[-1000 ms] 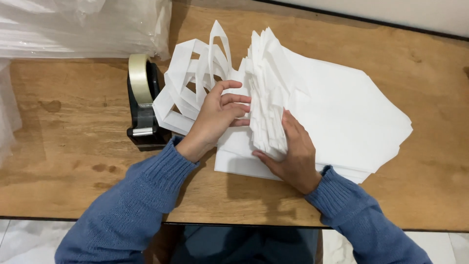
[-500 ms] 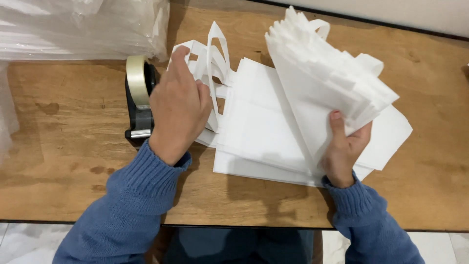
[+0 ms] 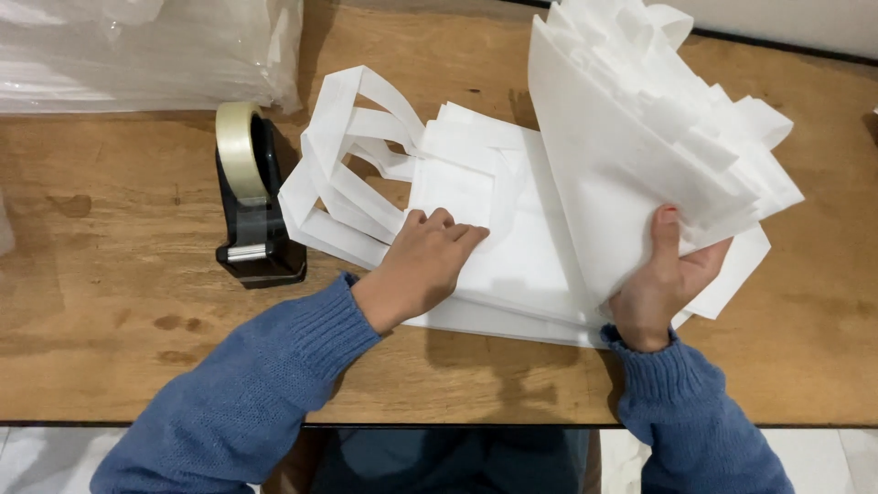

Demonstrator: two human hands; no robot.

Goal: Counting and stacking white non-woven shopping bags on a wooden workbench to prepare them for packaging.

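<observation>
A pile of white fabric bags (image 3: 512, 265) lies flat on the wooden table (image 3: 119, 302), their looped handles (image 3: 343, 155) spread to the left. My left hand (image 3: 425, 261) presses palm-down on the top flat bag near its handle end, fingers together and holding nothing. My right hand (image 3: 663, 279) grips a thick stack of white bags (image 3: 640, 146) and holds it lifted and tilted up to the right, thumb on its front face.
A black tape dispenser (image 3: 251, 215) with a roll of clear tape stands left of the handles. Clear plastic packs of white material (image 3: 137, 50) lie at the back left. The table's front edge runs along the bottom.
My right hand has lifted the stack of bags up and to the right, off the pile. My left hand went from the handles to the tape dispenser's side, then onto the flat bag.
</observation>
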